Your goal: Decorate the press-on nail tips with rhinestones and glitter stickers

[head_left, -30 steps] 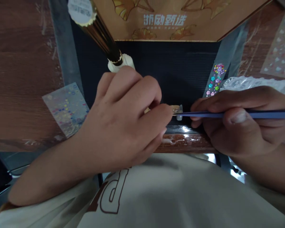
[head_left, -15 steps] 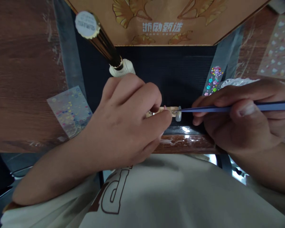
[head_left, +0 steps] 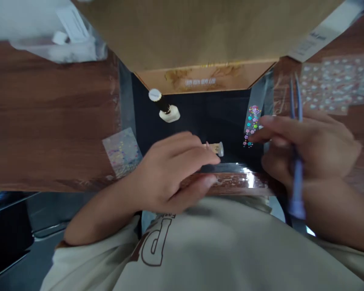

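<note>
My left hand rests at the mat's front edge with its thumb apart from the fingers and nothing visible between them. Partly hidden behind its fingertips is a small light-brown strip with a pale, glittery false nail at its right end. A pinkish bit also shows on the strip. In my right hand, blurred by motion, blue-violet tweezers lie across the palm, tips pointing away from me. Its index finger reaches to a clear strip of colourful flower gems.
A nail polish bottle stands on the black mat, before a large box. Sticker sheets lie at left and right. A clear plastic tray is at the far left.
My right hand has moved away from the false nail to the flower gems, its tweezers swinging from level to upright. My left hand's fingers have spread from a pinch. The view has shifted.
</note>
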A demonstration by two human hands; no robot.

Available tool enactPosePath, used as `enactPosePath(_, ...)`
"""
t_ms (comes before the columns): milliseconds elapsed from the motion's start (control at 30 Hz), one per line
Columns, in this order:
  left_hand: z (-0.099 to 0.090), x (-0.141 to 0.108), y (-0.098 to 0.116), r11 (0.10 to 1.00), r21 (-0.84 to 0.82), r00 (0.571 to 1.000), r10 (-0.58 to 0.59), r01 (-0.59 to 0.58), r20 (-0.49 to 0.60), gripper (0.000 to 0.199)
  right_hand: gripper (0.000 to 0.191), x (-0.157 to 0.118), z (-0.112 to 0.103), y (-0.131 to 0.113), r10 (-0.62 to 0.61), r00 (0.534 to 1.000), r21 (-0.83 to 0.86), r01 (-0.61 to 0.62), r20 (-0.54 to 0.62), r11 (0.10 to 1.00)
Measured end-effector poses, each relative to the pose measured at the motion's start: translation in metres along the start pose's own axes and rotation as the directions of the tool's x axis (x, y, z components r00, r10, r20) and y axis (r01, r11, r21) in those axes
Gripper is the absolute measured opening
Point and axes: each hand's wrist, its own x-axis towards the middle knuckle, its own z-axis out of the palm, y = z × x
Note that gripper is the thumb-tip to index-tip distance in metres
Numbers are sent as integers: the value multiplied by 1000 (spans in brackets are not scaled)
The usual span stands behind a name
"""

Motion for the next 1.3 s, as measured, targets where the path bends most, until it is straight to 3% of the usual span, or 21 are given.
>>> enactPosePath(33,2,1,5,990,-122,998,-60,64,33,17,27,6,-2,-3,-146,988,-97,141,-46,985)
enactPosePath(100,7,4,16,900,-370,972,-196,231,130,22,33,20,-3,-10,-314,947,-259,288,-64,922)
enactPosePath(200,20,11,29,695,-568,897,-370,440,243,18,29,39,-2,-20,-339,940,-356,301,-47,885)
enactPosePath(267,26,15,32,648,-596,873,-431,475,226,15,26,49,1,-27,-315,948,-322,287,-39,902)
enactPosePath(400,23,17,30,731,-505,887,-414,459,206,23,30,60,6,-34,-227,971,-128,235,74,964)
enactPosePath(500,14,14,23,837,-385,921,-350,389,169,29,41,58,4,-32,-293,956,-48,294,34,954)
enactPosePath(633,7,6,10,900,-332,947,-318,284,-53,17,60,44,1,-18,-331,941,170,337,-68,926)
enactPosePath(767,11,-8,-7,942,-186,922,-318,280,-222,10,42,25,12,1,-222,975,392,203,2,897)
enactPosePath(867,17,-14,-17,978,1,955,-202,207,-219,5,47,18,29,5,-215,965,439,129,153,889)
enactPosePath(1033,21,-10,-24,993,104,979,-34,56,-202,8,52,20,46,-1,-199,932,468,37,302,883)
enactPosePath(1300,23,-6,-26,966,251,982,-8,56,-188,10,34,21,52,-6,-229,929,469,71,290,881)
